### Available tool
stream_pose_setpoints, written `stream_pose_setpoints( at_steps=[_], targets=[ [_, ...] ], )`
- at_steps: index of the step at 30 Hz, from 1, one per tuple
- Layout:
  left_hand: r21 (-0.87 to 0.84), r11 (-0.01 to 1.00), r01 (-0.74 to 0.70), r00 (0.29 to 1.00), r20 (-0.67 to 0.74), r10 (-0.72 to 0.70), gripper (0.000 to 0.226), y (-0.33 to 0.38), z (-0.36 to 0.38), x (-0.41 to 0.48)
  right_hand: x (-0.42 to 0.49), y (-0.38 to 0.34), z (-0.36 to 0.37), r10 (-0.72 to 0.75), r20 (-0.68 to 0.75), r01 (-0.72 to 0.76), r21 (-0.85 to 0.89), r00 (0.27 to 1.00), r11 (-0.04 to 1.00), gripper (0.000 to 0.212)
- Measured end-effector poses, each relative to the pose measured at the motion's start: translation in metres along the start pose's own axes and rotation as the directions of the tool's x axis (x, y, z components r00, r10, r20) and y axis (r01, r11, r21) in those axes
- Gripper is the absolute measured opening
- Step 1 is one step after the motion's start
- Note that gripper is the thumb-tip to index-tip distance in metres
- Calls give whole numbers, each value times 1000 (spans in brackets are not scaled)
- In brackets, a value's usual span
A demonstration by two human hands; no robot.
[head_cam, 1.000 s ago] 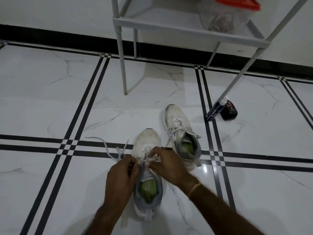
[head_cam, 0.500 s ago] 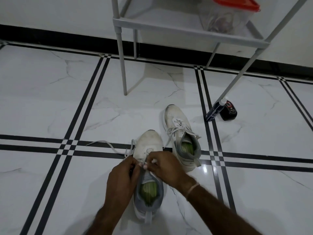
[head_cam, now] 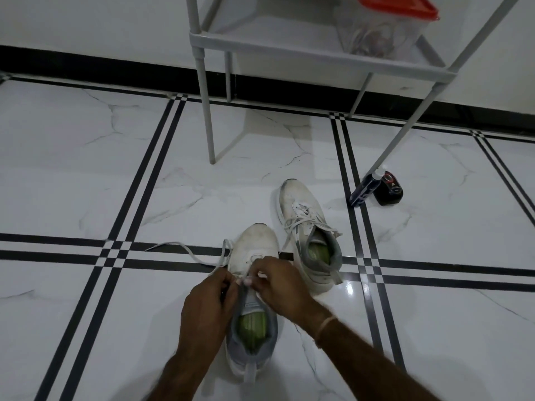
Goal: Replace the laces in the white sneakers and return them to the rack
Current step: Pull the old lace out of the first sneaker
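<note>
Lace (head_cam: 189,251) trails loose over the floor (head_cam: 86,169) at far left, and its tail runs back to our left hand (head_cam: 207,305). That hand's fingers are curled and seem to pinch the lace at the left eyelet edge of the near sneaker (head_cam: 256,241). This shoe lies straight ahead of us with its long axis pointing away, toe far and heel toward our body, so both hands meet over its tongue. Our right hand (head_cam: 279,286) is curled too, fingertips nipping a white bit of lace. We judge the next threading runs crosswise to that axis. To the right sits the second sneaker (head_cam: 301,204), its laces threaded but slack, below the rack (head_cam: 207,117). A dark bottle (head_cam: 360,192) lies farther right.
</note>
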State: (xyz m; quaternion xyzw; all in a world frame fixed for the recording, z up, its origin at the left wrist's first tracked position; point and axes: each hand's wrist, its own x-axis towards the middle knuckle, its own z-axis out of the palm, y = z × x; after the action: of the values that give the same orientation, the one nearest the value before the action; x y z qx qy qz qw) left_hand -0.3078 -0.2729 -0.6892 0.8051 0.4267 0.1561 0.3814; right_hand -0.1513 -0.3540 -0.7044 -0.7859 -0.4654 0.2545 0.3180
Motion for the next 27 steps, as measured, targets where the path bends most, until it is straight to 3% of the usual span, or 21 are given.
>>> stream_pose_setpoints(
  at_steps=[1,2,3,4,5,6,7,8,9,11,13,15,16,19,23,27],
  targets=[
    [-8,1000,4,1000,-2,-4,14,-1,-1,0,1,-2,-3,59,-35,-50,215,998,975,16],
    [-16,1000,9,1000,-2,-9,14,-2,-3,0,0,-6,-11,176,-34,-138,486,984,863,18],
    [-22,1000,8,1000,-6,-8,14,-2,-3,0,-2,-9,-20,273,6,-194,721,962,665,19],
    [-19,1000,10,1000,-7,-10,15,-2,-4,0,-2,-11,-28,349,56,-231,843,935,485,19],
    [-15,1000,16,1000,-5,-16,16,-3,-4,-1,-2,-10,-34,397,69,-257,859,915,443,17],
    [-9,1000,27,1000,5,-27,16,-3,-4,-1,0,-9,-35,415,42,-278,804,909,526,14],
    [-4,1000,28,1000,12,-28,16,-4,-4,0,2,-6,-35,394,-26,-282,654,919,701,11],
    [17,999,29,999,24,-29,18,-3,-4,0,2,0,-33,345,-95,-276,421,934,864,7],
    [46,999,27,999,36,-29,21,-1,-5,2,1,3,-29,282,-123,-259,175,951,950,13],
    [79,996,32,998,59,-36,21,2,-5,6,-4,6,-20,238,-86,-247,-120,967,961,48],
    [42,999,-23,999,48,21,9,5,-4,12,-12,-2,-17,193,-161,-215,-131,968,968,63],
    [-19,997,-72,994,80,73,22,3,0,22,-20,-7,-14,78,-224,-122,-190,971,974,53],
    [-27,997,-71,991,109,73,26,2,2,28,-23,-8,-15,77,-187,-117,-215,979,969,50],
    [47,999,-24,975,220,13,22,2,8,48,-25,-11,-19,175,-22,-175,-275,984,945,56],
    [123,991,-52,959,284,15,11,6,20,55,-22,-20,-12,162,-3,-152,-372,987,916,35],
    [78,996,-47,963,268,25,11,0,19,54,-25,-19,-10,133,56,-103,-363,990,926,41]
  ],
)
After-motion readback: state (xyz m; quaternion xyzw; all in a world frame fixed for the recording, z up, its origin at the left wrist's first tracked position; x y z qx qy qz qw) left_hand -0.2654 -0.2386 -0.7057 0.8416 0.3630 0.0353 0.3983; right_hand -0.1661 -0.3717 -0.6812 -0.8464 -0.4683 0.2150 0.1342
